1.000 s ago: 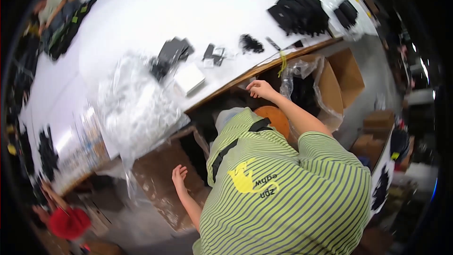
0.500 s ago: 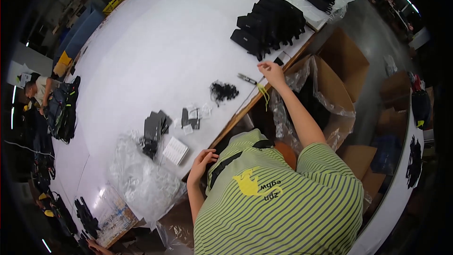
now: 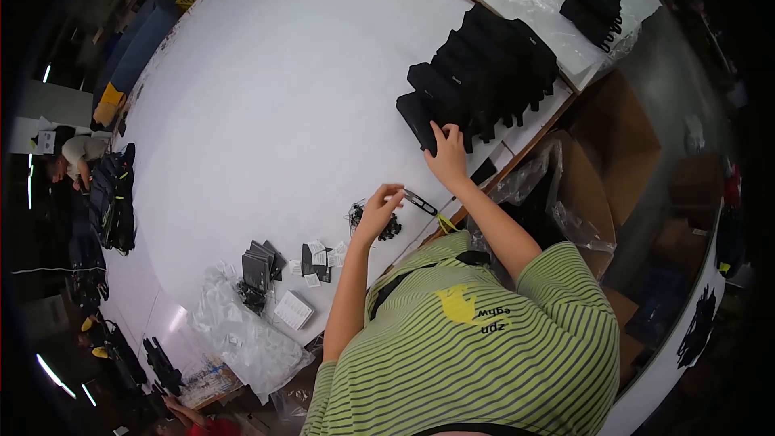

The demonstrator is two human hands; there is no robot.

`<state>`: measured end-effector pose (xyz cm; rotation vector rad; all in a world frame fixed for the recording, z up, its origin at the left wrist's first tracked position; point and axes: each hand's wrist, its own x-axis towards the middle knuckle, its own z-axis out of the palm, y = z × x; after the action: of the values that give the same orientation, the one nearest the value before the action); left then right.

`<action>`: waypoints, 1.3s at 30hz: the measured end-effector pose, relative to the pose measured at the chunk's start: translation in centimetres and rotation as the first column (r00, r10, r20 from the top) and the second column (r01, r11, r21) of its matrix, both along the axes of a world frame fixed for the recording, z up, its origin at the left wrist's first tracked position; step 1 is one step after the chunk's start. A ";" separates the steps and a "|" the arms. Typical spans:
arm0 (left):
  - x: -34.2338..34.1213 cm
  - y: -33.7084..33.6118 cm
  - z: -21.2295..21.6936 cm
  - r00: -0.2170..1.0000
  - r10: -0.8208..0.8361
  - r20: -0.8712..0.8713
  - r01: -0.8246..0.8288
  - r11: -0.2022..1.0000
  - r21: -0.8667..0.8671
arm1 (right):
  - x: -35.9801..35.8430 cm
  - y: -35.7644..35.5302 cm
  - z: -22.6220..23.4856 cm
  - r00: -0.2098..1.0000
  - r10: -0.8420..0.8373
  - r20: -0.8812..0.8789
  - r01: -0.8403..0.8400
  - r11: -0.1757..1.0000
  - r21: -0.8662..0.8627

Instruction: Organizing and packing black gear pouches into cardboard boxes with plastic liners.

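Observation:
My right hand (image 3: 446, 153) is at the near end of a row of black fabric pouches (image 3: 476, 64), its fingers closed on the edge of the nearest black pouch (image 3: 415, 119). My left hand (image 3: 379, 211) hovers over a small heap of thin black cords (image 3: 391, 228); its fingers are loosely bent and apart, with nothing visible in them. Between my hands lies a pair of thread snips (image 3: 421, 203) with a yellow-green cord (image 3: 445, 224) at its handle end.
Left of my left arm are dark cards (image 3: 260, 265), small white tags (image 3: 316, 254), a white label stack (image 3: 294, 310) and a clear plastic bag (image 3: 242, 339). Open cartons (image 3: 593, 186) stand beyond the table's right edge. More black pouches (image 3: 593, 4) lie at the far right. Another person (image 3: 81, 153) bends at the far left.
My right hand has reached the nearest pouch and closed on its edge. My left hand has risen from the table's near edge to above the black cords. The view has shifted.

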<state>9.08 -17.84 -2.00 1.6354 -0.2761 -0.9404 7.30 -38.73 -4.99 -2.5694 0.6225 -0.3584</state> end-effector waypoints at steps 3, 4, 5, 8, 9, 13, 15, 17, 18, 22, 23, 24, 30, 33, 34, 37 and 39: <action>3.2 -3.7 -2.4 0.987 0.138 -0.081 -0.135 0.990 0.042 | 0.0 0.2 0.3 0.995 -0.022 0.102 0.009 0.992 0.129; 3.7 -4.7 -2.7 0.985 0.145 -0.093 -0.141 0.989 0.051 | -0.1 0.3 1.1 0.995 0.041 0.089 -0.064 0.962 0.265; 4.1 -5.5 -2.9 0.957 0.255 -0.138 -0.248 0.966 0.069 | -0.1 0.6 1.8 0.991 0.108 0.084 -0.133 0.908 0.398; 5.0 -6.8 -2.1 0.863 0.435 -0.258 -0.436 0.898 0.057 | -0.6 2.9 3.2 0.944 0.241 0.225 -0.316 0.856 0.410; 5.2 -6.6 -1.8 0.801 0.505 -0.321 -0.522 0.852 0.038 | -0.6 3.6 4.6 0.938 0.305 0.167 -0.345 0.756 0.556; 6.2 -2.7 -4.4 0.752 0.574 -0.323 -0.634 0.765 -0.116 | 2.0 2.4 7.3 0.906 0.395 0.152 -0.409 0.909 0.076; 7.3 -2.3 -3.9 0.748 0.620 -0.239 -0.650 0.757 -0.070 | 4.4 -1.8 7.1 0.977 0.157 0.142 -0.135 0.979 -0.152; 7.3 -2.2 -3.3 0.742 0.650 -0.163 -0.661 0.750 -0.018 | 5.7 -6.1 5.7 0.998 -0.032 0.059 0.047 0.962 -0.269; 7.5 -2.1 -3.2 0.750 0.650 -0.123 -0.655 0.755 -0.003 | 5.8 -7.3 5.1 0.999 -0.026 0.048 0.038 0.962 -0.269; 6.9 -1.0 -7.0 0.724 0.684 0.085 -0.689 0.724 0.040 | 6.8 -8.3 4.2 0.989 0.146 -0.011 -0.146 0.973 -0.181; 6.5 -0.5 -8.1 0.735 0.655 0.177 -0.672 0.738 0.060 | 7.1 -7.8 4.5 0.979 0.199 0.036 -0.195 0.976 -0.095; 6.1 -1.0 -7.9 0.724 0.638 0.263 -0.677 0.731 0.089 | 7.1 -7.6 4.6 0.978 0.204 0.030 -0.201 0.975 -0.091; 5.5 -1.9 -6.7 0.709 0.678 0.195 -0.689 0.725 -0.017 | 8.1 -1.5 -1.6 0.984 0.069 0.162 -0.174 0.254 0.951; 5.4 -3.0 -5.6 0.733 0.658 0.174 -0.664 0.747 -0.031 | 7.1 3.6 -6.7 0.985 0.166 -0.039 -0.062 0.559 0.827; 5.1 -2.9 -5.4 0.748 0.649 0.140 -0.653 0.757 -0.023 | 7.1 5.1 -5.9 0.984 0.174 -0.038 -0.066 0.553 0.831; 4.4 -3.1 -4.8 0.752 0.613 0.242 -0.641 0.765 0.052 | 7.0 6.8 -4.1 0.979 0.176 0.099 -0.197 0.942 0.274; 4.6 -3.4 -4.5 0.741 0.599 0.304 -0.637 0.770 0.035 | 7.5 5.7 -3.9 0.912 0.376 -0.162 -0.226 0.793 0.566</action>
<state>13.67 -21.28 -6.47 1.8147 0.1604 -0.2144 14.76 -33.01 -8.87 -2.1203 0.3183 0.2549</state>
